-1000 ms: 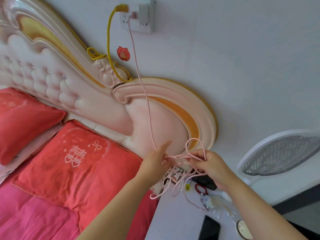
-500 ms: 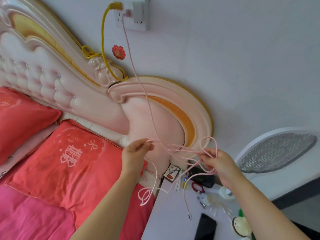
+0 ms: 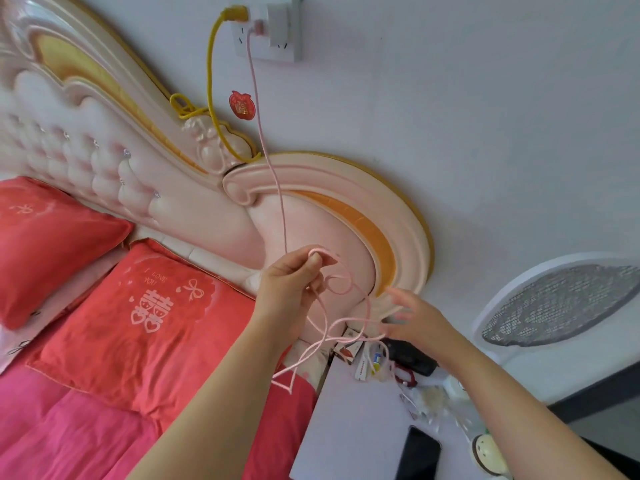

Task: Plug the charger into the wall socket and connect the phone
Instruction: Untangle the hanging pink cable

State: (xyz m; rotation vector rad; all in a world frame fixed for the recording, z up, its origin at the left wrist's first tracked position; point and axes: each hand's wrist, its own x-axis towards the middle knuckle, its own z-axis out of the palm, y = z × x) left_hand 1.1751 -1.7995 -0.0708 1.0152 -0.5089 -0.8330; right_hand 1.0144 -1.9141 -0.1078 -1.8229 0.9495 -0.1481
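Note:
A white charger (image 3: 277, 24) sits in the wall socket (image 3: 268, 45) above the headboard, and a thin pink cable (image 3: 266, 147) hangs down from it. My left hand (image 3: 291, 289) pinches that cable in front of the headboard, with loose loops dangling below over the bed's edge. My right hand (image 3: 412, 317) is blurred beside the loops, fingers spread; the cable runs just under its fingertips and I cannot tell whether it touches. A black phone (image 3: 419, 453) lies face up on the white bedside table (image 3: 349, 427), below both hands.
A yellow cable (image 3: 211, 81) is plugged into the same socket and runs behind the pink headboard (image 3: 311, 209). Red pillows (image 3: 145, 320) lie on the bed at left. Small items clutter the table's back edge. A white mesh swatter (image 3: 554, 303) leans at right.
My right hand has let go of the bundled loops and opened. My left hand has kept its pinch on the cable, and the loops now hang lower from it.

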